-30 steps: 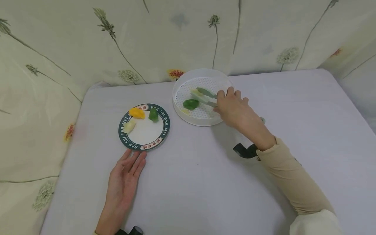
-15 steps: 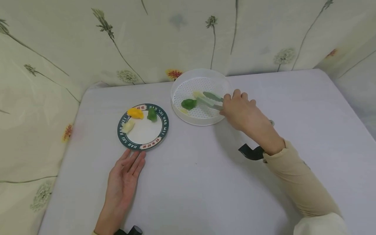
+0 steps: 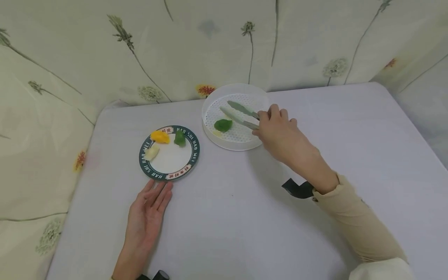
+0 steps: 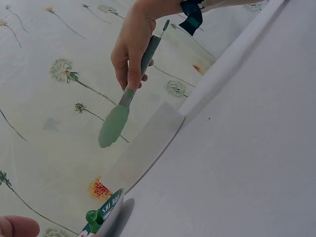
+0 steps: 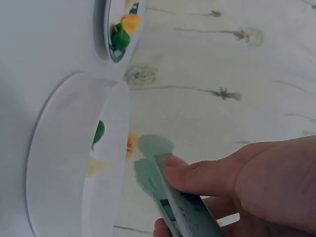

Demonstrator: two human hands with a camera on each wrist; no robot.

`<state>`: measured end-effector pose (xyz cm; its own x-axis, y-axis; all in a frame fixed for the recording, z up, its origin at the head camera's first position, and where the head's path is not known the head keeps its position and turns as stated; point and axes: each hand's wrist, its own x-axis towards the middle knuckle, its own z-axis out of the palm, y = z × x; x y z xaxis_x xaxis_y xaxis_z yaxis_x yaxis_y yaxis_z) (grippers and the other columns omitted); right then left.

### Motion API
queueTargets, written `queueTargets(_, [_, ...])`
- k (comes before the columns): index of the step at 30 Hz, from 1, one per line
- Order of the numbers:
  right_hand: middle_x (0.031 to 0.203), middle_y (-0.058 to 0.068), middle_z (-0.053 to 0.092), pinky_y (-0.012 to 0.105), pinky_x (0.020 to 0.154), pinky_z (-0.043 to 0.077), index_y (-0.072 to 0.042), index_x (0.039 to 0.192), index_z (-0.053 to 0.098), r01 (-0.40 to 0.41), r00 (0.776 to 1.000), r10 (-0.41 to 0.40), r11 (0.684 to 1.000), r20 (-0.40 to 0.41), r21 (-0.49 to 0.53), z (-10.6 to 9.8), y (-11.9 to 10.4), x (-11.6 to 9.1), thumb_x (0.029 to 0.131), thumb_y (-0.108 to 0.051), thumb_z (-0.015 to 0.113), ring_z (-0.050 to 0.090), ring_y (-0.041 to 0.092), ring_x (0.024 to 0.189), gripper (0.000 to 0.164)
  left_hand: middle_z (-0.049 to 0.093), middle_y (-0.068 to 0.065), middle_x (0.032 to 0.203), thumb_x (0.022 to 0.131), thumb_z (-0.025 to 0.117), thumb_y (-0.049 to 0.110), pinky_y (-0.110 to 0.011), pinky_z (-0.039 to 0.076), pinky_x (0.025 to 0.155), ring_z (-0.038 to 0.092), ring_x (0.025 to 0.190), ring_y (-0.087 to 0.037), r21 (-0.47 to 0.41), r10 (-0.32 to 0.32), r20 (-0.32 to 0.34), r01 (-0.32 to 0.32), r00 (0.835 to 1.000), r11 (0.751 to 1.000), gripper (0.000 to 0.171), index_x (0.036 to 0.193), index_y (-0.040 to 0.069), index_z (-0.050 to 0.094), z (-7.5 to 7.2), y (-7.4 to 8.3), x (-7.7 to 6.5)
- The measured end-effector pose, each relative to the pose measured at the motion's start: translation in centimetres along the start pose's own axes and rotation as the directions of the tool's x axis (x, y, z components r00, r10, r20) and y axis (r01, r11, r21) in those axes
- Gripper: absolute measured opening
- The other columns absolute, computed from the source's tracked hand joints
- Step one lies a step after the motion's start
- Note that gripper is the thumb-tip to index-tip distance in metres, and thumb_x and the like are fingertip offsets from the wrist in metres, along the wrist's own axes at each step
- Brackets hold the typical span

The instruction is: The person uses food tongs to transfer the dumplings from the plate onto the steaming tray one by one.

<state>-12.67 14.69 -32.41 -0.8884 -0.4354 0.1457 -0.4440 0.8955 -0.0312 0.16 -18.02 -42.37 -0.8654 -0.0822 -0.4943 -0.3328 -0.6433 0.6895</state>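
Right hand (image 3: 285, 136): grip clamped on the tongs (image 3: 242, 109), their tips apart above the white basket (image 3: 232, 146) containing a green piece (image 3: 223, 125). Left hand (image 3: 147, 217): fingers extended, nothing held, at the near rim of the plate (image 3: 175, 157).

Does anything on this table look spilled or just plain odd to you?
Nothing looks spilled: the visible food pieces lie on the plate or in the white tray. One small oddity: a tiny dark speck stands out against the white tablecloth.
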Motion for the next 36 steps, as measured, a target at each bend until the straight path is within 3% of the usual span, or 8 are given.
queueTargets(4, [0.101, 0.025, 0.052, 0.031, 0.051, 0.03, 0.015, 0.126, 0.053, 0.034, 0.999, -0.036, 0.998, 0.025, 0.061, 0.6, -1.4, 0.7, 0.101, -0.025, 0.062, 0.045, 0.032, 0.077, 0.047, 0.028, -0.01, 0.163, 0.107, 0.036, 0.016, -0.026, 0.041, 0.122, 0.044, 0.146, -0.019, -0.01, -0.004, -0.001, 0.004, 1.0, 1.0, 0.061, 0.163, 0.019, 0.011, 0.0, 0.1, 0.0])
queueTargets(10, [0.095, 0.022, 0.053, 0.03, 0.05, 0.029, 0.011, 0.109, 0.056, 0.113, 0.993, -0.113, 0.993, -0.035, 0.023, 1.8, -3.3, 1.2, 0.099, -0.027, 0.065, 0.045, 0.029, 0.073, 0.041, 0.029, -0.011, 0.164, 0.107, 0.036, 0.017, -0.026, 0.041, 0.122, 0.044, 0.146, -0.018, 0.009, 0.002, 0.009, -0.002, 1.0, 1.0, 0.061, 0.163, 0.018, 0.011, 0.1, 0.0, -0.1])
queueTargets(20, [0.109, 0.02, 0.051, 0.033, 0.059, 0.038, 0.005, 0.123, 0.055, 0.103, 0.985, -0.114, 0.991, 0.13, 0.089, 2.3, -6.2, 2.3, 0.1, -0.03, 0.062, 0.049, 0.031, 0.087, 0.043, 0.032, -0.009, 0.162, 0.107, 0.034, 0.017, -0.025, 0.044, 0.119, 0.046, 0.145, -0.018, 0.0, 0.003, -0.008, -0.003, 1.0, 1.0, 0.058, 0.162, 0.019, 0.015, -0.3, -0.1, 0.0])
queueTargets(31, [0.104, 0.016, 0.048, 0.032, 0.059, 0.037, 0.004, 0.117, 0.056, 0.122, 0.982, -0.126, 0.992, 0.143, 0.037, 3.4, -9.1, 2.6, 0.102, -0.033, 0.058, 0.045, 0.028, 0.085, 0.039, 0.029, -0.011, 0.163, 0.107, 0.035, 0.017, -0.026, 0.04, 0.123, 0.044, 0.147, -0.019, 0.0, 0.008, 0.014, -0.008, 1.0, 1.0, 0.061, 0.163, 0.018, 0.01, -0.2, 0.1, -0.1])
queueTargets(36, [0.103, 0.017, 0.051, 0.035, 0.061, 0.044, 0.004, 0.113, 0.057, 0.104, 0.989, -0.103, 0.995, 0.11, 0.003, 4.0, -10.2, 2.8, 0.1, -0.032, 0.062, 0.048, 0.03, 0.086, 0.039, 0.027, -0.011, 0.165, 0.107, 0.035, 0.017, -0.027, 0.038, 0.124, 0.042, 0.147, -0.018, 0.007, 0.007, 0.02, -0.007, 1.0, 1.0, 0.062, 0.163, 0.017, 0.008, -0.1, 0.1, -0.1])
